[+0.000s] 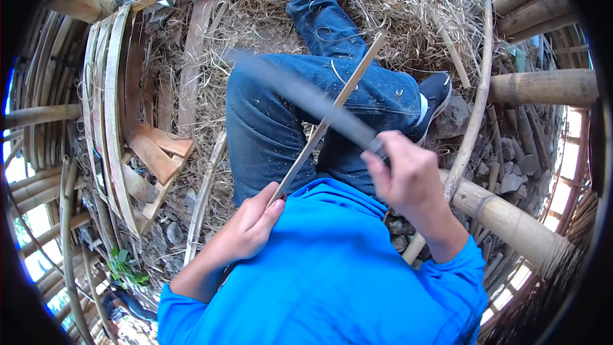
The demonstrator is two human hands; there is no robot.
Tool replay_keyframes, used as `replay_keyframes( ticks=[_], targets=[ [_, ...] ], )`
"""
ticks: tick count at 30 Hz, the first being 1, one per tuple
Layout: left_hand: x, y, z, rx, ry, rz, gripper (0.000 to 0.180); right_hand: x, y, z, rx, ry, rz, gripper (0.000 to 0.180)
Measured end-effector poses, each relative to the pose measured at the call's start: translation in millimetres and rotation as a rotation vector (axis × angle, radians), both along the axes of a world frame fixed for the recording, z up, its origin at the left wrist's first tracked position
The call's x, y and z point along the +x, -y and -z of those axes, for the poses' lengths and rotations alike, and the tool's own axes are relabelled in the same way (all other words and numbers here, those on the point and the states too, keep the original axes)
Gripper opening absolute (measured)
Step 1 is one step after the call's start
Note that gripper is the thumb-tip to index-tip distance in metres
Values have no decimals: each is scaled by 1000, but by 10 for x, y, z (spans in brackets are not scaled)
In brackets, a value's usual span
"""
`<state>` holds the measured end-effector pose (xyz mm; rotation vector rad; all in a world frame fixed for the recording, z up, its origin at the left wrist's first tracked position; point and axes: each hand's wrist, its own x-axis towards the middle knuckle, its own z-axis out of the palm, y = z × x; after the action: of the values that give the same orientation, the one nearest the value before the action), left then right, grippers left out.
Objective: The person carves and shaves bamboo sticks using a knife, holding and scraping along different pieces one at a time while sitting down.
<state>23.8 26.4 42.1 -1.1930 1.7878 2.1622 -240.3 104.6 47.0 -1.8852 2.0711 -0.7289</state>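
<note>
My left hand (252,225) is closed round the lower part of a thin bamboo strip (350,87), which slants up and to the right across my lap. In my right hand (408,169) is the dark handle of a long knife (305,97). Its broad grey blade is blurred by motion and reaches up and left over my raised knee, crossing the strip near its middle. Whether blade and strip touch, I cannot tell. Small shavings cling to my jeans (268,134), and a thin curl hangs by the strip.
A slatted wooden crate (113,108) stands at the left, with wood pieces in it. Pale shavings (408,19) cover the ground ahead. At the right are a thick bamboo pole (511,220), a thinner pole (480,96) and stones (453,118). Bamboo walls curve round both sides.
</note>
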Motion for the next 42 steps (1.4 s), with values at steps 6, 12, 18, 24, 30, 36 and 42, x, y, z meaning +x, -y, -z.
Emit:
replay_keyframes(
  ticks=[6,12,18,24,30,36,42],
  targets=[
    [-90,-58,-113,-246,103,83,21,-206,52,157,68,-137,29,28],
    [-87,-87,-170,-243,86,56,21,-205,56,114,20,-131,32,29],
    [-83,-91,-198,-243,107,103,18,-7,-66,15,92,-156,-133,32],
    [-64,-154,-140,-311,71,82,16,68,-104,58,43,-103,-173,31],
    [-53,-152,-207,-218,166,95,24,-69,-61,80,108,-50,-37,22],
    [-73,-129,-205,-192,196,115,24,-267,16,223,74,-110,72,27],
    [-67,-162,-233,-186,238,115,24,-355,46,335,50,-151,58,26]
  ],
)
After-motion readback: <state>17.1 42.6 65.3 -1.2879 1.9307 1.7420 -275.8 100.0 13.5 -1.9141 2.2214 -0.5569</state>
